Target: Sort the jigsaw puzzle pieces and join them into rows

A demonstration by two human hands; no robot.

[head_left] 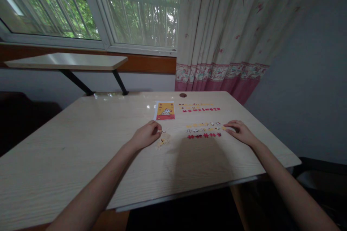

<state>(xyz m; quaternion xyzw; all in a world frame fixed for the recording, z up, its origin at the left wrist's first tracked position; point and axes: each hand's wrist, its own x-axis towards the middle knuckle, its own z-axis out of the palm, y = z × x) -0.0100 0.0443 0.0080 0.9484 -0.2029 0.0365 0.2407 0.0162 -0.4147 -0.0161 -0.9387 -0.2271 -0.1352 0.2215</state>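
Note:
My left hand [148,134] rests on the wooden table [81,144] with its fingers curled, pinching a small puzzle piece [162,131]. Just below it lies a small joined patch of yellow and pale pieces [163,140]. My right hand [240,131] lies flat with fingers stretched out, its fingertips touching the right end of rows of sorted puzzle pieces [204,130], yellow, white and red. A second group of sorted rows [200,107] lies farther back. A small reference picture card [165,110], orange and red, lies between the hands and the far edge.
A round cable hole [183,95] sits near the table's far edge. Behind are a window [89,7], a narrow shelf on black brackets [67,61] and a patterned curtain [225,32] with a pink hem. A grey wall stands to the right.

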